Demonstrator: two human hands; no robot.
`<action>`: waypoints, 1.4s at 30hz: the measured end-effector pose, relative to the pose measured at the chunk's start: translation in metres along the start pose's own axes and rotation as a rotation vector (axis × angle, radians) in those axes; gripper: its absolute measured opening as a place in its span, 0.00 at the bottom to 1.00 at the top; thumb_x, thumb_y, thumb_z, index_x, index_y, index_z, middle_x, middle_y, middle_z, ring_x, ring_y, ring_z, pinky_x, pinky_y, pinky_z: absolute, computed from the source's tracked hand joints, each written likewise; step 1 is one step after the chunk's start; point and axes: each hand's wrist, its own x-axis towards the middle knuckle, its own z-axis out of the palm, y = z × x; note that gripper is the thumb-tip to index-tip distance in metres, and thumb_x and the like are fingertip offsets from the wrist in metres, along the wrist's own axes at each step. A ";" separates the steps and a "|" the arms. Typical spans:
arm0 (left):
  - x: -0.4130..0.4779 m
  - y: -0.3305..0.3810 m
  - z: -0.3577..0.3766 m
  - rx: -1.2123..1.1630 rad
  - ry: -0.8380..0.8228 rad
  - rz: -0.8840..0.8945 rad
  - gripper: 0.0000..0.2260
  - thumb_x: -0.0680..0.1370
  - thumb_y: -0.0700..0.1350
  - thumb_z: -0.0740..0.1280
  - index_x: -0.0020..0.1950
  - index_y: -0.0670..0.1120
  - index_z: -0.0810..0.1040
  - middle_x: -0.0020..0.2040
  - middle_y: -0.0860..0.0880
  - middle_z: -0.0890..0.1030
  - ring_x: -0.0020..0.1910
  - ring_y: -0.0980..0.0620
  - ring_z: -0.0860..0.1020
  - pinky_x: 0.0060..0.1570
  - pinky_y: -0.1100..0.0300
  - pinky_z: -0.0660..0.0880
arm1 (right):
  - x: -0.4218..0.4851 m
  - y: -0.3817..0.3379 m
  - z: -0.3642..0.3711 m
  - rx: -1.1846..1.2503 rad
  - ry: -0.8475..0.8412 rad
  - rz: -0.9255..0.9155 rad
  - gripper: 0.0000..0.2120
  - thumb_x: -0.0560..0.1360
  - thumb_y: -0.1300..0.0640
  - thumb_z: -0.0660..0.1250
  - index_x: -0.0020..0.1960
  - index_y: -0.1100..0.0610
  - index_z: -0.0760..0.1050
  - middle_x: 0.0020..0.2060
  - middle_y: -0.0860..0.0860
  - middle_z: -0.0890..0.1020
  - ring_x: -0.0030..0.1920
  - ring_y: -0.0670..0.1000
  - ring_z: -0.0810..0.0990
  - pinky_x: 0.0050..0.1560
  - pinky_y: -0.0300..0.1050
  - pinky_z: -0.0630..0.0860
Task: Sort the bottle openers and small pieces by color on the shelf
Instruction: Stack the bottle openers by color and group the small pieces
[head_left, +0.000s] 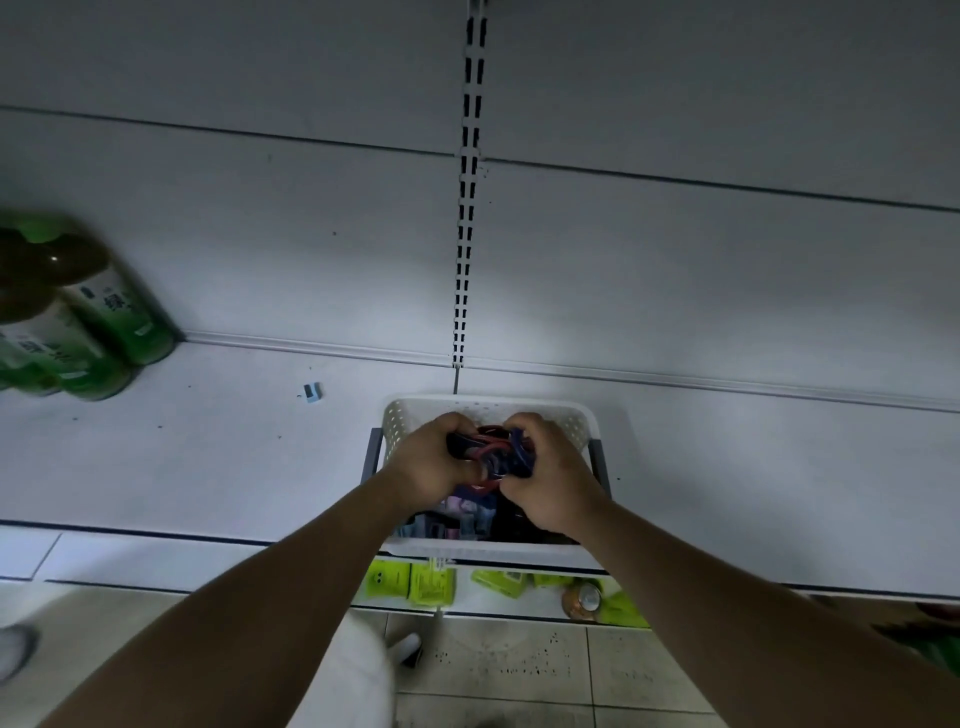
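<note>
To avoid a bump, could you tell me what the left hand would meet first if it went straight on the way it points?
Likely the far wall of the basket, just beyond the openers that the left hand grips together with the right hand; depth is unclear.

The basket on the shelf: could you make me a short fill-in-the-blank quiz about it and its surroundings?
The left hand and right hand grip a bunch of openers over the basket, which is ___.
The bottles at far left have ___ labels.
The small blue piece lies to the basket's ___.
Missing: white, green, left.
</note>
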 end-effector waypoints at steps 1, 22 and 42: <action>-0.002 0.002 -0.001 -0.014 0.010 0.008 0.15 0.65 0.38 0.75 0.44 0.53 0.75 0.42 0.50 0.81 0.43 0.49 0.80 0.48 0.53 0.78 | -0.001 -0.001 -0.001 0.014 0.008 0.002 0.26 0.68 0.63 0.72 0.63 0.54 0.70 0.54 0.51 0.73 0.53 0.52 0.75 0.54 0.45 0.74; -0.023 0.024 -0.010 -0.232 0.096 0.018 0.13 0.70 0.30 0.72 0.45 0.46 0.77 0.41 0.47 0.81 0.41 0.50 0.80 0.45 0.55 0.79 | -0.003 -0.022 -0.014 0.113 -0.010 0.089 0.25 0.72 0.56 0.72 0.66 0.49 0.67 0.50 0.51 0.78 0.42 0.50 0.78 0.43 0.39 0.73; -0.048 0.076 -0.028 -0.267 0.170 0.042 0.11 0.71 0.32 0.72 0.46 0.45 0.77 0.43 0.44 0.81 0.39 0.48 0.81 0.43 0.55 0.81 | 0.003 -0.063 -0.049 0.167 0.002 0.063 0.22 0.71 0.58 0.71 0.60 0.46 0.69 0.44 0.50 0.79 0.39 0.50 0.80 0.36 0.35 0.73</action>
